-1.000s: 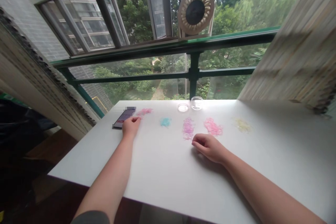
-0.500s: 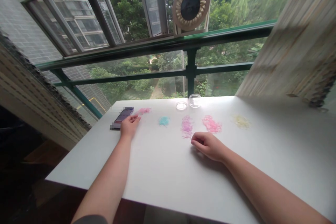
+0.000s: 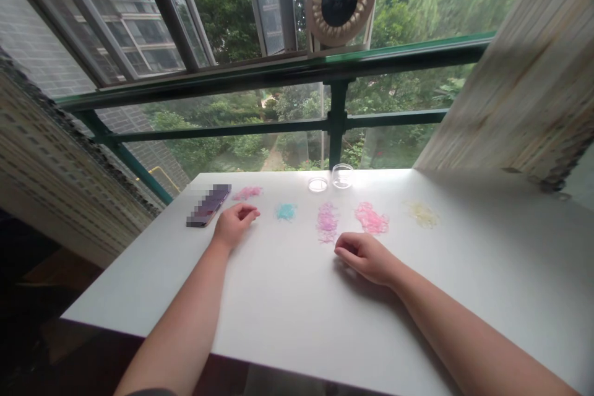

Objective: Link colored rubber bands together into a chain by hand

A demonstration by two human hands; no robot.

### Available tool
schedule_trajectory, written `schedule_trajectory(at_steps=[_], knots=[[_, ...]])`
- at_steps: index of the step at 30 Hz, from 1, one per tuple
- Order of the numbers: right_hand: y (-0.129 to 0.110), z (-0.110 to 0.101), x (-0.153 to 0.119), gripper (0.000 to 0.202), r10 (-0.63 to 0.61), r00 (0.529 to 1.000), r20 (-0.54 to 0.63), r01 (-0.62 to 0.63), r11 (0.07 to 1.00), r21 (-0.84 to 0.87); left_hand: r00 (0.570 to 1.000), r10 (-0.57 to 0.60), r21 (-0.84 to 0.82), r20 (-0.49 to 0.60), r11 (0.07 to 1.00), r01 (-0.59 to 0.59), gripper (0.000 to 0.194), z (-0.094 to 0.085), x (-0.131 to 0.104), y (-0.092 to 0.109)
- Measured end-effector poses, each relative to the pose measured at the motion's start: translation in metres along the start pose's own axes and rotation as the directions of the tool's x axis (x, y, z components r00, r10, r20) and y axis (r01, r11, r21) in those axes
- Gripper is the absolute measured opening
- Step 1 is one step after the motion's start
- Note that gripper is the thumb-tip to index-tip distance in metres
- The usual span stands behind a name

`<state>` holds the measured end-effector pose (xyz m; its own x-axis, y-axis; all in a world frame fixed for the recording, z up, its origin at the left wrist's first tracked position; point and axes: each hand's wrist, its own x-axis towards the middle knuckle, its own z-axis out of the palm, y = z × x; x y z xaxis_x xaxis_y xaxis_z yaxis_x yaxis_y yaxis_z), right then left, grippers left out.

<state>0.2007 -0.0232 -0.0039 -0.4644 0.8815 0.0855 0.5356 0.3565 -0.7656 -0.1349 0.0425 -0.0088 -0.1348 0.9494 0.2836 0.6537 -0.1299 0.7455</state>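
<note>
My left hand [image 3: 235,224] is over the left of the table, its thumb and fingertips drawn together in a pinch. Whatever may be between them is too small to make out. Just beyond it lies a pile of pink loops [image 3: 248,193], which look like small rubber bands. A turquoise pile [image 3: 285,211] sits to the right of its fingertips. My right hand [image 3: 364,255] rests on the table with curled fingers and nothing visible in them. Close to its fingertips is a purple pile [image 3: 327,221], with a brighter pink pile [image 3: 371,218] behind the knuckles.
A pale yellow pile [image 3: 423,215] lies farther right on the white table [image 3: 278,309]. A phone [image 3: 210,205] is at the left. Near the back edge stand a clear round container [image 3: 342,176] and a clear lid [image 3: 318,184]. A fan [image 3: 341,0] stands at the window behind a green railing.
My left hand has shifted right, away from the phone and the left pink pile, toward the turquoise pile. The right hand has stayed in place; the view has moved slightly.
</note>
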Motion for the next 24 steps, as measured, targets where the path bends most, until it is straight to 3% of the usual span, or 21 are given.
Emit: schedule_trajectory(at_steps=[3, 6, 12, 16, 19, 21, 24], knots=[[0.000, -0.001, 0.000, 0.018, 0.001, 1.000, 0.006, -0.001, 1.000, -0.003, 0.994, 0.046, 0.244, 0.098, 0.967, -0.069, 0.024, 0.002, 0.000, 0.004], [0.000, -0.001, 0.001, 0.017, 0.006, 1.000, 0.013, -0.006, 1.000, 0.002, 0.998, 0.047, 0.342, 0.032, 0.938, -0.055, 0.023, 0.003, 0.006, 0.000], [-0.002, -0.001, 0.001, 0.016, -0.022, 1.000, 0.019, 0.023, 1.000, -0.014, 0.986, -0.027, 0.318, -0.163, 0.945, 0.078, 0.028, -0.001, 0.017, -0.008], [-0.002, -0.001, 0.002, 0.014, -0.034, 0.999, 0.009, 0.034, 0.999, -0.023, 0.977, 0.024, 0.211, -0.212, 0.977, 0.021, 0.030, 0.002, 0.006, 0.004], [-0.001, 0.000, 0.002, 0.012, -0.043, 0.999, 0.001, 0.043, 0.999, -0.023, 0.980, 0.131, 0.100, -0.151, 0.988, -0.117, 0.029, 0.017, -0.013, 0.027], [0.001, 0.001, 0.003, 0.010, -0.052, 0.999, -0.002, 0.052, 0.999, 0.000, 0.968, 0.247, 0.001, -0.049, 0.969, -0.248, 0.025, 0.032, -0.027, 0.050], [0.002, 0.002, 0.005, 0.007, -0.046, 0.999, -0.028, 0.049, 0.994, 0.095, 0.890, 0.434, -0.143, 0.144, 0.899, -0.415, 0.017, 0.058, -0.043, 0.089]])
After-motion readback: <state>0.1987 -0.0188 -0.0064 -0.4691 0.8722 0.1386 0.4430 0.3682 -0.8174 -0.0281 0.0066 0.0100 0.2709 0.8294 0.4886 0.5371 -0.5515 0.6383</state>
